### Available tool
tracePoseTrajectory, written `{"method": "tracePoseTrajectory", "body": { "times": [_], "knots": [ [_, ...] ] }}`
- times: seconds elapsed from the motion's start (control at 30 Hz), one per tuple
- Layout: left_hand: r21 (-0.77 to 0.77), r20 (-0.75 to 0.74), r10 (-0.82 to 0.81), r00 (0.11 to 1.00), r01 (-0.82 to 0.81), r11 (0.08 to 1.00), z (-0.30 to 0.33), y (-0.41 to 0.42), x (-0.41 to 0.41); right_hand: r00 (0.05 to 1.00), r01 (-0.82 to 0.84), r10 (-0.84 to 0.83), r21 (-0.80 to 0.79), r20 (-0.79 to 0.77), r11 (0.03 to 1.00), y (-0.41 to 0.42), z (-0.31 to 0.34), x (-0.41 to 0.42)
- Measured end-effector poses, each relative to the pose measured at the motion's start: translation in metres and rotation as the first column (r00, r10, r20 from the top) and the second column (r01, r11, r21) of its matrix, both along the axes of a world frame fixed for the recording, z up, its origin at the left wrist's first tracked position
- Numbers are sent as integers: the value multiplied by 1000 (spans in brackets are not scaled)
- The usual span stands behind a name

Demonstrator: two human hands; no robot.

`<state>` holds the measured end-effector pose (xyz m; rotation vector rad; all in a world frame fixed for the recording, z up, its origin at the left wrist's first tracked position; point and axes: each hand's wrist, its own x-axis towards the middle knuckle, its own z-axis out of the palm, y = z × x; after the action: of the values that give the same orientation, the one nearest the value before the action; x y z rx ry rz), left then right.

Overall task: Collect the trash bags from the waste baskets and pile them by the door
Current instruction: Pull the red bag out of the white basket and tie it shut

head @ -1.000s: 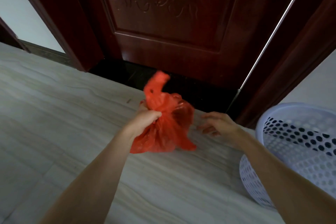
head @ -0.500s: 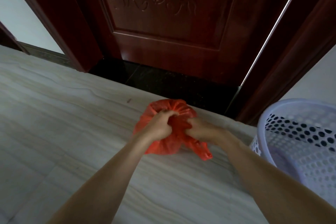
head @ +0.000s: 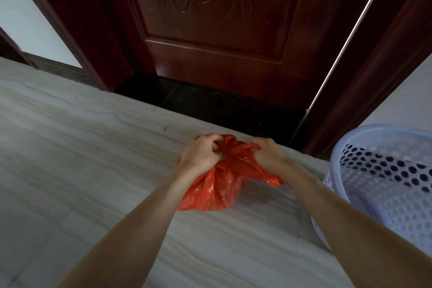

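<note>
both hands grip the gathered neck of a red trash bag [head: 217, 184]: the left hand [head: 202, 153] and right hand [head: 268, 155] each pinch a twisted strip, apparently to knot it shut. the bag rests on the pale floor [head: 81, 147], just before the dark wooden door [head: 215, 23]. a white perforated waste basket [head: 383, 175] stands to the right, apparently emptied.

two bare forearms, left hand [head: 201, 154] and right hand [head: 268, 155] ungloved.
</note>
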<state>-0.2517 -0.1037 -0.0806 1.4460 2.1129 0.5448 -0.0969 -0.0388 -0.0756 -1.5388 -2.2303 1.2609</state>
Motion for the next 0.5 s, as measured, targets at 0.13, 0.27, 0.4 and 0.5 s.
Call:
{"method": "tracePoseTrajectory", "body": {
  "times": [0.13, 0.27, 0.4, 0.5],
  "knots": [
    [30, 100, -25, 995, 22, 999, -12, -3, 7, 995, 50, -55, -57, -78, 997, 1, -3, 0],
    [104, 113, -74, 991, 63, 993, -22, -10, 6, 989, -141, 140, 38, 40, 989, -10, -4, 11],
    [113, 186, -145, 972, 126, 986, -27, -17, 1, 980, -165, 153, 94, 125, 982, -14, -11, 24],
    [95, 342, -93, 935, 64, 993, -29, -22, -8, 937, -263, 203, 188, 285, 946, -15, -13, 31]
  ]
}}
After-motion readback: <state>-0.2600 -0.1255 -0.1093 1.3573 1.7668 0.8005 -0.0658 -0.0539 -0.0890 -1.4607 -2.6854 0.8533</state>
